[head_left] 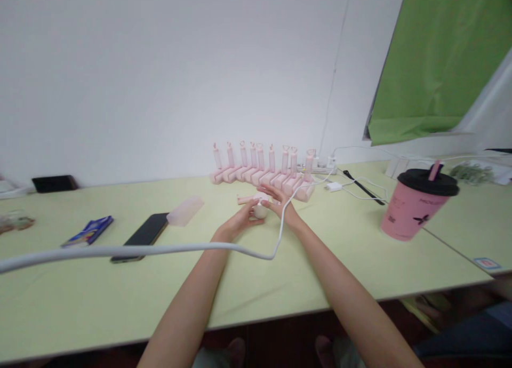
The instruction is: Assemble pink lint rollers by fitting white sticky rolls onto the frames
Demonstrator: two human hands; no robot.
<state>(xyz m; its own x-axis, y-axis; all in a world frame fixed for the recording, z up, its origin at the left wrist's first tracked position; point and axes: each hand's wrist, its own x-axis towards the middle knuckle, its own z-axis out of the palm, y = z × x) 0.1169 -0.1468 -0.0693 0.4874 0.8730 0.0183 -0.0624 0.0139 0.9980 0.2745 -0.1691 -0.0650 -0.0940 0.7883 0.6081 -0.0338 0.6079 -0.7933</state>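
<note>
A small whitish rounded object (260, 210), its kind too small to make out, is between my two hands at the middle of the table. My left hand (241, 218) curls round its left and near side. From the right and above, my right hand (281, 201) has its fingers on it, hiding part of its top. Just behind my left fingers lies a short pink piece (245, 199). Beyond the hands, a row of several pale pink devices (260, 176) stands by the wall, each with an upright translucent tube and a loop or small tip on top.
A white cable (168, 248) crosses before my forearms. On the left lie a phone (146, 231), a translucent pink sleeve (185, 210), a blue packet (91, 230) and a dark device (55, 183). A pink lidded cup (414, 205), a charger (333, 186) and a black strap (364, 188) are on the right.
</note>
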